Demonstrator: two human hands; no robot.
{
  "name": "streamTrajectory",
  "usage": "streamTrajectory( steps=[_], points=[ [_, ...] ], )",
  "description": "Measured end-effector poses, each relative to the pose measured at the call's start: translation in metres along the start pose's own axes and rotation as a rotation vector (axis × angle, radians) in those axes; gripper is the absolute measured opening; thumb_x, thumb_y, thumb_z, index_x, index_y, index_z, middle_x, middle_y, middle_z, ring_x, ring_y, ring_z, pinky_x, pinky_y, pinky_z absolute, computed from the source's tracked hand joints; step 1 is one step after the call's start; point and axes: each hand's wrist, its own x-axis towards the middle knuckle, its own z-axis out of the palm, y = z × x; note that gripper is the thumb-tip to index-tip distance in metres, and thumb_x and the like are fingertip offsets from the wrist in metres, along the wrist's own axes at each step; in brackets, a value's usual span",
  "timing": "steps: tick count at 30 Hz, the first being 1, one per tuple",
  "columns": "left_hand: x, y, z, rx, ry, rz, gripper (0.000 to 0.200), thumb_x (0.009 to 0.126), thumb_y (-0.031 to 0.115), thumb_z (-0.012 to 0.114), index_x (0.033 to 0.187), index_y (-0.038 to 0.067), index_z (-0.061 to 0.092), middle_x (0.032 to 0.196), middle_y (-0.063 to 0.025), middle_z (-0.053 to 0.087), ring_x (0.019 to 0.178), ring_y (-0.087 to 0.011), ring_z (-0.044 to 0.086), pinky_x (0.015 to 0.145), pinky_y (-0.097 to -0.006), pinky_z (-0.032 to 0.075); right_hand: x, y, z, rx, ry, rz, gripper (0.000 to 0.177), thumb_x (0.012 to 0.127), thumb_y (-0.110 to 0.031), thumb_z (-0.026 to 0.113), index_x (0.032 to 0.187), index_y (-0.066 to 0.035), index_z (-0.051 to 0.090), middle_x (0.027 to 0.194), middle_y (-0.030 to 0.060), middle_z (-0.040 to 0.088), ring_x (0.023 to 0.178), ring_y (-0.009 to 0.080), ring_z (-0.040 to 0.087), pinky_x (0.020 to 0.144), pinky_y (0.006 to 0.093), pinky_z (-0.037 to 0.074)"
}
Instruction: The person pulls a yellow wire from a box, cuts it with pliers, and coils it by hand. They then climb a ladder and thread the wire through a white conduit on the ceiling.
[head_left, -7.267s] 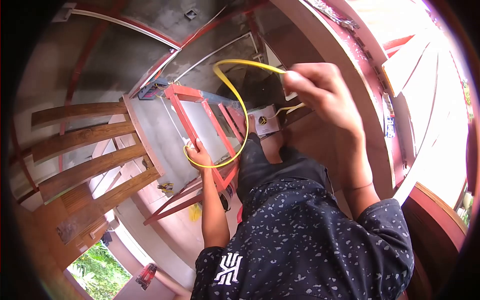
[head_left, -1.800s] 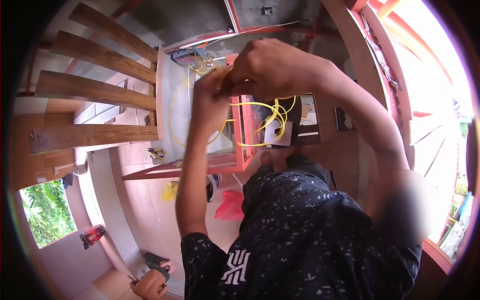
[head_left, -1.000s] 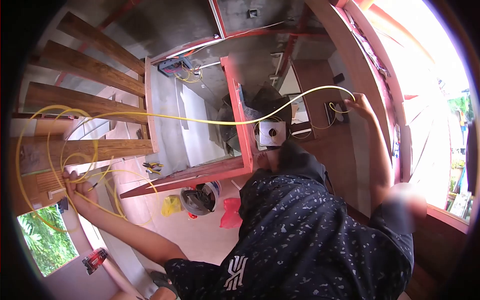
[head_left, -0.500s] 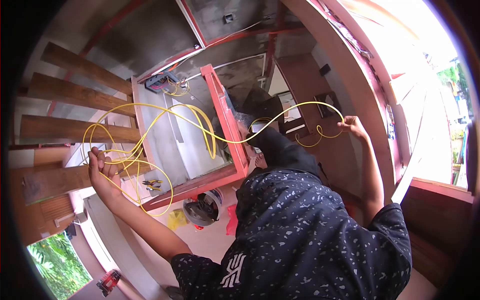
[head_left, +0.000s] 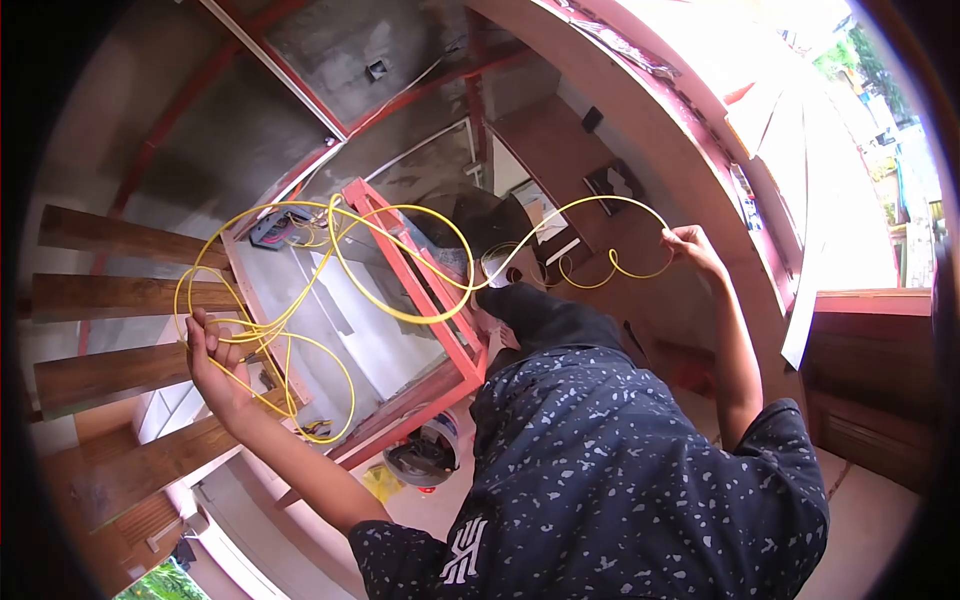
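Above the ladder (head_left: 425, 300), the left hand (head_left: 210, 358) clutches cable (head_left: 605, 198) loops and the right hand (head_left: 690, 248) pinches its end, spread wide, likely against tangling.

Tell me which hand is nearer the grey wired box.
Left. The left hand, gripping yellow cable loops, is below the grey box; the right hand is far to its right.
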Motion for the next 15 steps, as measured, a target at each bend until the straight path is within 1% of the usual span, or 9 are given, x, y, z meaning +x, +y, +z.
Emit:
streamTrajectory(
  steps=[2, 4, 5, 8, 9, 10, 12, 14, 15],
  points=[
    [0.001, -0.006, 0.0, -0.025, -0.029, -0.018, 0.022, 0.092, 0.022, 0.045, 0.103, 0.003, 0.049, 0.063, 0.0043, 0.032, 0.046, -0.0006, 0.02, 0.037, -0.0168, 0.015, -0.002, 0.0, -0.002, -0.022, 0.011, 0.017, 0.035, 0.082, -0.036, 0.059, 0.067, -0.004, 0.059, 0.055, -0.0008, 0.052, 0.055, 0.0079, 0.052, 0.055, 0.0237, 0.044],
    [-0.002, -0.01, -0.001, -0.022, 0.014, -0.034, 0.023, 0.091, 0.022, 0.046, 0.103, 0.002, 0.05, 0.063, 0.0043, 0.033, 0.046, -0.0006, 0.02, 0.037, -0.017, 0.014, 0.0, -0.004, -0.003, -0.156, 0.111, -0.071, 0.037, 0.084, -0.036, 0.056, 0.068, -0.003, 0.06, 0.05, -0.0015, 0.049, 0.046, 0.0066, 0.047, 0.046, 0.0208, 0.038],
    [-0.004, -0.011, -0.005, -0.012, -0.009, -0.034, 0.024, 0.091, 0.022, 0.047, 0.103, 0.002, 0.051, 0.064, 0.0043, 0.033, 0.046, -0.0007, 0.02, 0.037, -0.0172, 0.014, 0.001, -0.007, -0.004, -0.194, 0.126, -0.1, 0.039, 0.085, -0.038, 0.054, 0.068, -0.003, 0.06, 0.048, -0.003, 0.046, 0.045, 0.0048, 0.045, 0.044, 0.0202, 0.033],
    [-0.008, -0.021, -0.015, -0.004, 0.026, -0.033, 0.024, 0.09, 0.023, 0.048, 0.101, 0.001, 0.051, 0.063, 0.0042, 0.033, 0.044, -0.0005, 0.019, 0.037, -0.0171, 0.013, 0.0, -0.024, 0.005, -0.196, 0.139, -0.109, 0.039, 0.086, -0.037, 0.053, 0.068, -0.003, 0.06, 0.047, -0.0034, 0.045, 0.045, 0.0044, 0.044, 0.044, 0.0203, 0.033],
    [-0.01, -0.025, -0.014, -0.018, 0.049, -0.044, 0.024, 0.09, 0.023, 0.049, 0.1, 0.001, 0.05, 0.062, 0.0043, 0.033, 0.044, -0.0005, 0.019, 0.037, -0.0171, 0.013, 0.005, -0.023, 0.003, -0.211, 0.113, -0.067, 0.038, 0.087, -0.036, 0.052, 0.07, -0.002, 0.061, 0.05, -0.0032, 0.047, 0.047, 0.0048, 0.046, 0.045, 0.0211, 0.036],
    [-0.011, -0.029, -0.018, -0.023, 0.05, -0.037, 0.024, 0.09, 0.023, 0.049, 0.1, 0.001, 0.05, 0.062, 0.0043, 0.033, 0.044, -0.0005, 0.019, 0.037, -0.0171, 0.013, 0.008, -0.02, 0.002, -0.215, 0.113, -0.075, 0.038, 0.087, -0.036, 0.052, 0.07, -0.002, 0.061, 0.05, -0.0032, 0.047, 0.047, 0.0048, 0.046, 0.045, 0.0211, 0.036],
    [-0.013, -0.039, -0.023, -0.002, 0.009, -0.027, 0.024, 0.09, 0.023, 0.049, 0.099, 0.001, 0.05, 0.061, 0.0043, 0.033, 0.044, -0.0007, 0.019, 0.037, -0.0173, 0.013, 0.015, -0.017, 0.004, -0.223, 0.082, -0.056, 0.038, 0.086, -0.036, 0.054, 0.073, -0.001, 0.062, 0.054, -0.0028, 0.05, 0.051, 0.0055, 0.048, 0.048, 0.0222, 0.04],
    [-0.016, -0.047, -0.024, 0.0, 0.06, -0.009, 0.025, 0.089, 0.023, 0.049, 0.097, 0.0, 0.051, 0.06, 0.0045, 0.033, 0.043, -0.0006, 0.018, 0.037, -0.0179, 0.013, 0.014, -0.014, 0.016, -0.213, 0.066, -0.058, 0.039, 0.084, -0.037, 0.057, 0.075, 0.0, 0.062, 0.059, -0.0017, 0.053, 0.056, 0.0062, 0.051, 0.052, 0.0231, 0.044],
    [-0.016, -0.052, -0.029, -0.012, 0.077, 0.008, 0.025, 0.089, 0.023, 0.049, 0.097, 0.0, 0.051, 0.061, 0.0045, 0.034, 0.043, -0.0005, 0.018, 0.037, -0.0179, 0.013, 0.016, -0.014, 0.021, -0.269, 0.005, -0.059, 0.038, 0.082, -0.037, 0.059, 0.076, 0.0, 0.062, 0.062, -0.0005, 0.055, 0.058, 0.0062, 0.052, 0.054, 0.023, 0.044]
  ],
)
